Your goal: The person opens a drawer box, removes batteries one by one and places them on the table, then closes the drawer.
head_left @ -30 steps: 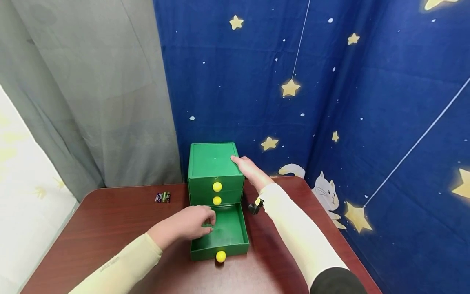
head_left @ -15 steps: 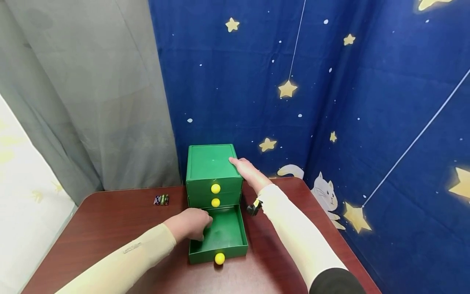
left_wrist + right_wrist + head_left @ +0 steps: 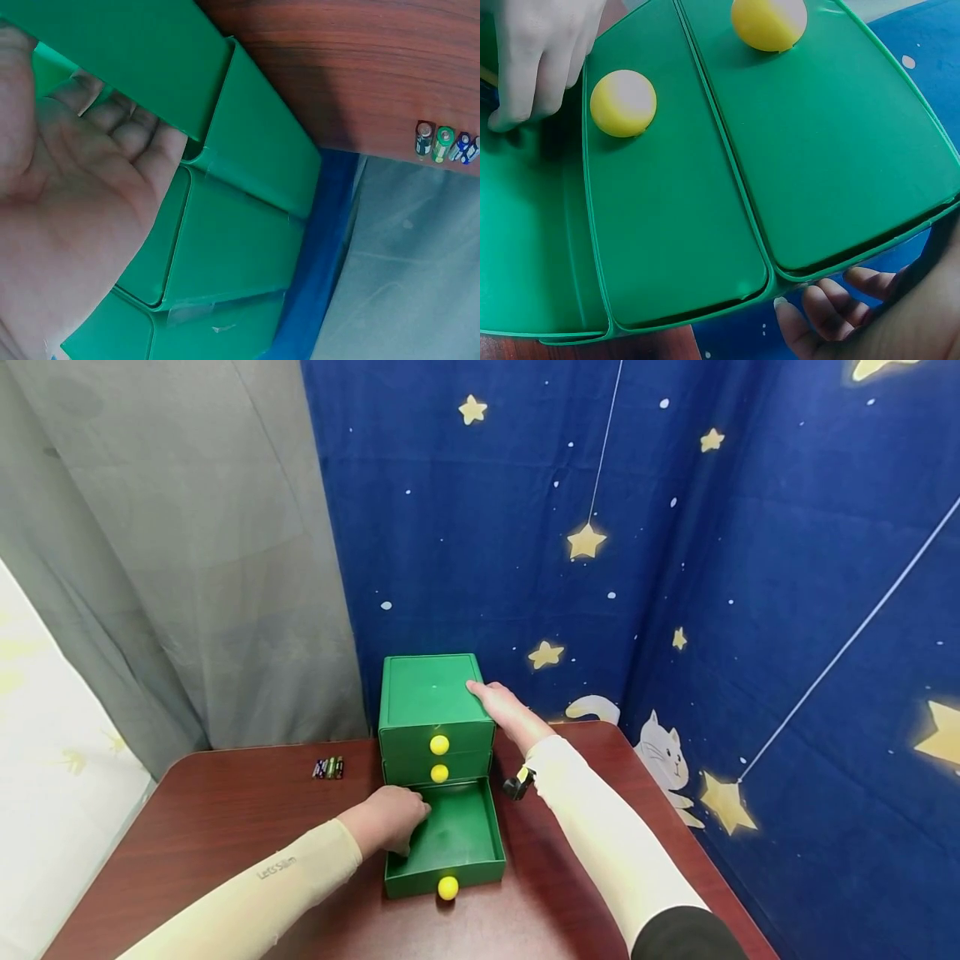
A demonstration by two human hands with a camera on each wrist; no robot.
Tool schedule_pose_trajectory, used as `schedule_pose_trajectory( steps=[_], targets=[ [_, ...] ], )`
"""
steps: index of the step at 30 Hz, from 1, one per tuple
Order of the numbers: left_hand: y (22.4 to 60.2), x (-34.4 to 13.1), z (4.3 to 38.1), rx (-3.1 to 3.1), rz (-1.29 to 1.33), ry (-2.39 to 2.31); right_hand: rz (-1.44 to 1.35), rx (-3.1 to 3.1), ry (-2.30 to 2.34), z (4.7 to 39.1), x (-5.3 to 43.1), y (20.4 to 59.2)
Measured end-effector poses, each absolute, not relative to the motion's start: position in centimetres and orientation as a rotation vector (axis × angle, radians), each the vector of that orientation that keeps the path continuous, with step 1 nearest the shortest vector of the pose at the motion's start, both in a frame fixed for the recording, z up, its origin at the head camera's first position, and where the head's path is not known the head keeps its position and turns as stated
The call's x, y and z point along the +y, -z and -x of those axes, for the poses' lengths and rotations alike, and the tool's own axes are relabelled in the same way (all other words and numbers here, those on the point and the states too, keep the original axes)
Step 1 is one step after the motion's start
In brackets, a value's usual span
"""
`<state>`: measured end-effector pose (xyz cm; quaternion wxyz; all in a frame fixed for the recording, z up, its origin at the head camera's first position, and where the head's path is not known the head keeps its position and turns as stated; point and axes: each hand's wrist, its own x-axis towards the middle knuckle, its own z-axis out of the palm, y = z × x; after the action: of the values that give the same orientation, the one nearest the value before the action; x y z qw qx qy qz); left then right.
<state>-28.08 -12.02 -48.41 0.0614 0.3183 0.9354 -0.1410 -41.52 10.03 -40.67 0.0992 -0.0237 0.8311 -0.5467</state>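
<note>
A green drawer cabinet (image 3: 433, 689) with yellow round knobs stands at the back of the table. Its bottom drawer (image 3: 480, 870) is pulled out. My left hand (image 3: 386, 820) reaches over that drawer's left wall, fingers bent down inside. In the right wrist view its fingertips meet the drawer floor, beside a small yellow-and-dark thing (image 3: 487, 86) cut off by the frame edge. Whether the fingers hold it is hidden. My right hand (image 3: 504, 703) rests on the cabinet's upper right edge, thumb on top and fingers along the side.
Several small batteries (image 3: 328, 767) lie in a row on the reddish-brown table (image 3: 247, 810), left of the cabinet. A grey curtain (image 3: 255, 610) and a blue starry curtain (image 3: 465, 527) hang behind the table.
My left hand has lowered from above the bottom drawer into its left side, and its wrist has turned. The right hand keeps its place on the cabinet. The view has shifted slightly.
</note>
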Motion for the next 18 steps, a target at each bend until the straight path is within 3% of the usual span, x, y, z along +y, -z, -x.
schedule_pose_trajectory(
  steps=[18],
  targets=[
    [49.03,-12.41,28.44,2.769,-0.981,0.355,0.056,2.454,1.620,41.58,9.99,40.65]
  ],
)
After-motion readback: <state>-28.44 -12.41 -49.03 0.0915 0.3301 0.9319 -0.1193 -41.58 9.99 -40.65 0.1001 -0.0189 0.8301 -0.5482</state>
